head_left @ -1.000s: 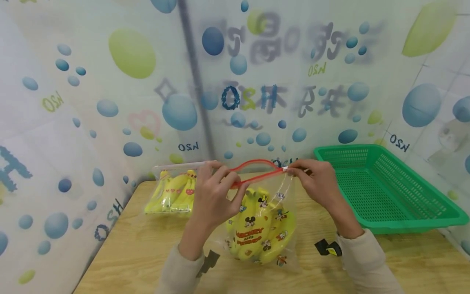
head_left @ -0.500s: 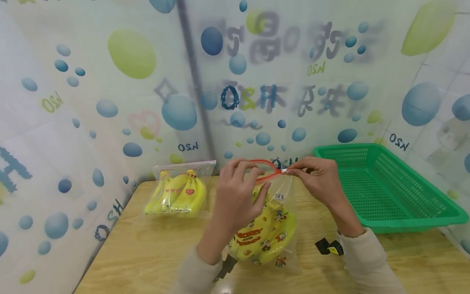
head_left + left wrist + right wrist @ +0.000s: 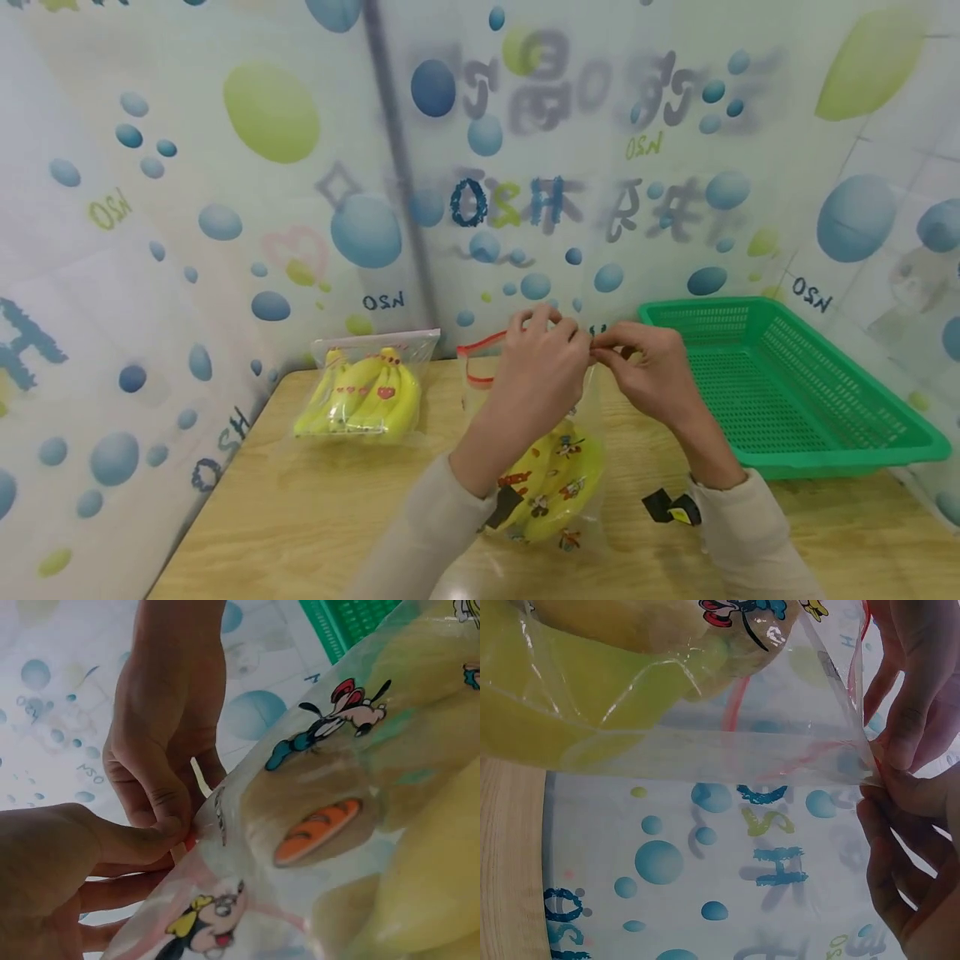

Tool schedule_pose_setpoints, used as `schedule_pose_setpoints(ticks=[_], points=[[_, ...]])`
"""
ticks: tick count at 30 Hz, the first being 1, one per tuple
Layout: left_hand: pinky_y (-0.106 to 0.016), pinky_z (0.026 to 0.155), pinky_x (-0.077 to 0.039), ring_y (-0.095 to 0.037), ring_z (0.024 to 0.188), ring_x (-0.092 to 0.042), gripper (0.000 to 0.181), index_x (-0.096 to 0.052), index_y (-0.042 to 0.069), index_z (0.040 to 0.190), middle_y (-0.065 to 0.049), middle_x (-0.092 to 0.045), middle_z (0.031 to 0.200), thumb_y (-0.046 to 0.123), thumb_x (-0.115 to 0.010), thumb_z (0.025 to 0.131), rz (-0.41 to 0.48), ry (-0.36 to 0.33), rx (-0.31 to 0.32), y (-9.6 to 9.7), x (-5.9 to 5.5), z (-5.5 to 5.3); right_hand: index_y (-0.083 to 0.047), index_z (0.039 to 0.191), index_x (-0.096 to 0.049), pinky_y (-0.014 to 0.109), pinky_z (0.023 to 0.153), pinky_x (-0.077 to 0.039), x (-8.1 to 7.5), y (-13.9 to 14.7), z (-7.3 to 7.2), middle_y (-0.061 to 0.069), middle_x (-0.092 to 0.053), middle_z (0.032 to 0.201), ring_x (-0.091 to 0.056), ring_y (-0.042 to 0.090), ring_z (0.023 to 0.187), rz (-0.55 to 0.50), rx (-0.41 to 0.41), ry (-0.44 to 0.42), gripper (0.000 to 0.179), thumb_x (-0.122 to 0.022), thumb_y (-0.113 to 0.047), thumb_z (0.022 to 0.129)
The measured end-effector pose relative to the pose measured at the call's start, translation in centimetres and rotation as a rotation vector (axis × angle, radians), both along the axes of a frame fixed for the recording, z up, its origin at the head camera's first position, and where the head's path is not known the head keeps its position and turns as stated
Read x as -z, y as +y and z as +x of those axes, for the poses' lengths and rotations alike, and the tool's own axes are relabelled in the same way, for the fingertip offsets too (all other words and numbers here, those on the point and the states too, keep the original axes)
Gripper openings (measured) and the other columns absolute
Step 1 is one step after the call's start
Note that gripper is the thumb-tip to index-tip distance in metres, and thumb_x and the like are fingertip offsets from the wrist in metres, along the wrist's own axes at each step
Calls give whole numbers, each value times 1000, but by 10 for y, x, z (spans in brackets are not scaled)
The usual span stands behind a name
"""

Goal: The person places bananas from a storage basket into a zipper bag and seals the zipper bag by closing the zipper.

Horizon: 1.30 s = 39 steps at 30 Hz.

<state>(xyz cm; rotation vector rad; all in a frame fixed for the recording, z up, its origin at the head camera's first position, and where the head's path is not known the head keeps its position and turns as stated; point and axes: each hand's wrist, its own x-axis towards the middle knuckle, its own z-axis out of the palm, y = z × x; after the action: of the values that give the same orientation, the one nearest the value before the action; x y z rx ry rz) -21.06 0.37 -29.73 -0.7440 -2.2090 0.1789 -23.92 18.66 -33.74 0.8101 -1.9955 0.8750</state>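
A clear zip bag (image 3: 480,402) with a red seal strip and cartoon prints stands upright on the table, held by its top edge. Yellow bananas (image 3: 573,475) fill it. At the bag's top right corner my right hand (image 3: 651,367) pinches the end of the seal between thumb and forefinger. My left hand (image 3: 542,367) has thumb and fingers pinched on the same corner, right against the right thumb, as the left wrist view shows. The red strip (image 3: 480,380) stands apart in a loop at the left end; its right end is hidden behind the left hand.
A second clear bag of bananas (image 3: 367,398) with heart prints lies on the wooden table (image 3: 300,517) at the back left. A green plastic basket (image 3: 832,461) stands at the right. A printed curtain (image 3: 300,192) hangs behind the table.
My left hand has moved right along the bag's opening from its left side to the right corner, meeting the right hand. The right hand keeps its pinch at nearly the same place.
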Motion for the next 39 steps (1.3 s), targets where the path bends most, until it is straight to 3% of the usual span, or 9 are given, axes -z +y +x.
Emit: schedule_pose_setpoints(ticks=[4, 10, 17, 27, 39], points=[[-39, 95, -53, -17, 112, -61, 19, -79, 24, 101, 10, -77, 101, 40, -69, 99, 47, -39, 18, -2, 3, -3, -5, 83, -77, 12, 61, -49, 0, -2, -1, 5, -75, 77, -64, 12, 64, 7, -5, 16, 16, -81, 11, 79], [-35, 85, -52, -18, 109, -61, 17, -80, 26, 96, 11, -78, 97, 41, -72, 96, 110, -30, 41, -7, 4, -7, -7, 81, -76, 12, 62, -48, -3, -6, 0, 4, -74, 75, -62, 12, 64, -8, -9, 35, 17, -82, 9, 80], [-35, 85, -50, -19, 112, -59, 13, -78, 25, 96, 11, -77, 96, 34, -70, 99, 98, -66, 68, -9, 4, -7, -7, 80, -74, 13, 60, -49, -6, -6, 3, 3, -73, 74, -62, 11, 63, 2, 3, 46, 17, -83, 7, 78], [-39, 86, -54, -18, 109, -61, 9, -76, 28, 93, 13, -77, 96, 35, -72, 97, 94, -53, 82, -19, 8, -11, -8, 79, -73, 13, 61, -48, -9, 4, 7, 2, -72, 73, -60, 9, 62, 19, 24, 47, 20, -85, 8, 76], [-37, 76, -49, -18, 95, -59, 11, -78, 25, 94, 10, -78, 97, 32, -71, 98, 169, -127, 151, -36, 6, -17, -10, 80, -75, 13, 64, -48, -14, 18, 14, 1, -73, 75, -59, 2, 66, -30, 62, -54, 21, -81, 10, 80]])
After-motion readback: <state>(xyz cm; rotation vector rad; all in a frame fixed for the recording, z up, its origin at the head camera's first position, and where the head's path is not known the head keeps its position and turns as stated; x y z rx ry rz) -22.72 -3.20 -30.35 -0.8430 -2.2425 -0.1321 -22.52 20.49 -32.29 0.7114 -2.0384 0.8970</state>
